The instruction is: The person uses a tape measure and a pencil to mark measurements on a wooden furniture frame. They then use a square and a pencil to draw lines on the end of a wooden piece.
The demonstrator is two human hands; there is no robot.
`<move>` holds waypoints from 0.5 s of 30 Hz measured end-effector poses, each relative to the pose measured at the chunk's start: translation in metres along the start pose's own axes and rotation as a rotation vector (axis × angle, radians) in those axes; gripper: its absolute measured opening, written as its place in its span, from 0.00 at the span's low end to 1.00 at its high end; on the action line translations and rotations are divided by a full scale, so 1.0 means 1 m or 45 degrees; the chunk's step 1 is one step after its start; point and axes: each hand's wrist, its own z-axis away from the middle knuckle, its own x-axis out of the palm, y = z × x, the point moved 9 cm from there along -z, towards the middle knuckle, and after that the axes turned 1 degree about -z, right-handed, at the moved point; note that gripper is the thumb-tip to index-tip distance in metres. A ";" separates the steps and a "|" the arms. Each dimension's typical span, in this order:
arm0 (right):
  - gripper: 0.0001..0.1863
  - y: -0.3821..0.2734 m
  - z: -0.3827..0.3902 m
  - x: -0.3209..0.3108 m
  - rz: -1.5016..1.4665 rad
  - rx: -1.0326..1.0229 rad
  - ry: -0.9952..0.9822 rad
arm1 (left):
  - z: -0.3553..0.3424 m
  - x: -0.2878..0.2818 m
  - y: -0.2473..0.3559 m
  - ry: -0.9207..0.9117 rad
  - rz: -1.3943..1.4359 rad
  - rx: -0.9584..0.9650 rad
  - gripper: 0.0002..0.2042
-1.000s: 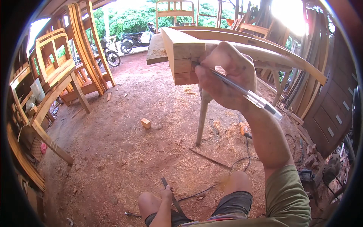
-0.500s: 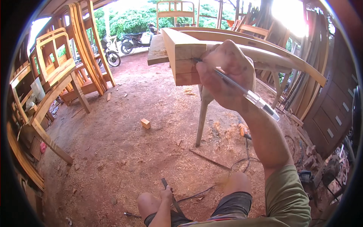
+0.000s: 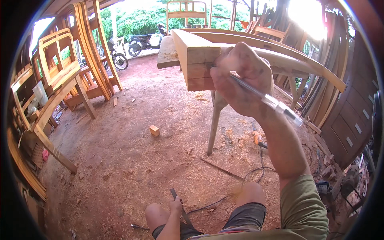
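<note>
My right hand (image 3: 246, 86) is raised at the end of a thick light-wood beam (image 3: 199, 73), its fingers closed around a clear-barrelled pen (image 3: 280, 106). The pen's point reaches the end face of the beam beside my fingertips, where dark lines run across the wood; the tip itself is mostly hidden by my fingers. Low down by my knee, my left hand (image 3: 176, 205) is wrapped around a long flat dark strip (image 3: 186, 218), which sticks out above and below the fist. What kind of tool the strip is I cannot make out.
Curved wooden pieces (image 3: 280, 44) lie behind the beam on a stand with a wooden leg (image 3: 214, 128). A small wood block (image 3: 154, 130), an orange power tool (image 3: 258, 138) and a black cable (image 3: 262, 172) are on the shavings-strewn floor. Wooden frames (image 3: 60, 80) stand at left.
My right hand and the pen have shifted slightly to the right along the beam's end face, the pen's rear end also dropping a little. My left hand stays in place with the strip.
</note>
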 end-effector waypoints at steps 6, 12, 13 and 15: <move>0.10 0.000 0.000 -0.004 0.080 0.018 0.050 | 0.002 0.002 0.005 -0.009 -0.028 0.009 0.13; 0.10 -0.007 -0.002 -0.002 0.125 -0.056 -0.016 | 0.003 0.002 0.007 0.040 0.055 0.033 0.15; 0.10 -0.008 -0.002 -0.001 0.128 -0.057 -0.018 | 0.004 0.003 0.006 0.029 0.071 0.006 0.15; 0.10 0.003 0.001 -0.004 -0.019 0.148 0.085 | 0.006 0.006 0.009 0.018 0.089 -0.021 0.16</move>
